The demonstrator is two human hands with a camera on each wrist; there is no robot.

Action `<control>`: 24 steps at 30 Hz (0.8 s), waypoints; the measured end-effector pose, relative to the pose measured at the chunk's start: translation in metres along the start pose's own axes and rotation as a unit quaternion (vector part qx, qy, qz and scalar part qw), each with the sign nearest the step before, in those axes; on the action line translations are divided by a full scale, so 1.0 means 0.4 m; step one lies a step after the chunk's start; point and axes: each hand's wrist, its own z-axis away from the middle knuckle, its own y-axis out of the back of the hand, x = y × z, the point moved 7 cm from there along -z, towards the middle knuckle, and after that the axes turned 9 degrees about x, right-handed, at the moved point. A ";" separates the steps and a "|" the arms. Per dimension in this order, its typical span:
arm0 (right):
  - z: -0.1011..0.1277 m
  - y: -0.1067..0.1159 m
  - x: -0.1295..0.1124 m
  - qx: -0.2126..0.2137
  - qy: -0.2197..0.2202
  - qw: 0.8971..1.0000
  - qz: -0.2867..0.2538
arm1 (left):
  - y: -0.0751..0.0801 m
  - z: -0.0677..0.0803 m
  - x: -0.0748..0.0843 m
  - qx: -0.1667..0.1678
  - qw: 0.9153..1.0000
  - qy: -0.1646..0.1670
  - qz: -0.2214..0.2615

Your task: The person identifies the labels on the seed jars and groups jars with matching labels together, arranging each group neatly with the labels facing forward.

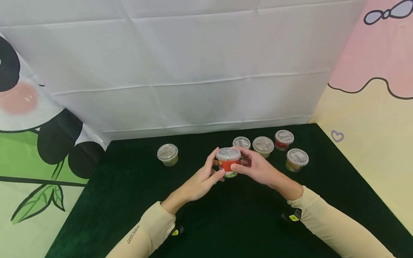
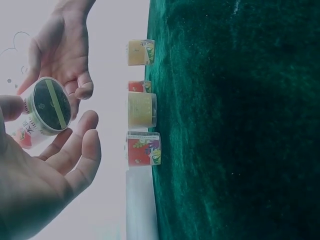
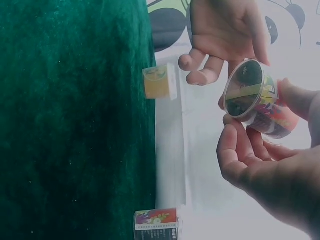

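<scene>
Small red-labelled clear plastic cup with lid (image 1: 228,162) held above the dark green velvet table (image 1: 129,200), mid-scene. Left hand (image 1: 201,181) and right hand (image 1: 258,168) both gripping it, fingers (image 1: 240,167) curled round its sides. Four similar lidded cups (image 1: 264,145) just beyond, another cup (image 1: 167,154) far left.

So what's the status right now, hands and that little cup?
Left hand and right hand both grip the red-label cup, lifted off the green table. Five lidded cups stand behind. Nothing in the way.
</scene>
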 end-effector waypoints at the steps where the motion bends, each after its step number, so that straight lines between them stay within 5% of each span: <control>1: 0.000 0.001 0.001 -0.001 0.001 1.000 0.001 | 0.000 0.000 0.000 0.001 1.000 0.000 0.001; 24: -0.007 -0.010 0.007 -0.039 0.026 0.994 -0.095 | 0.025 0.007 0.002 0.031 0.999 -0.011 -0.020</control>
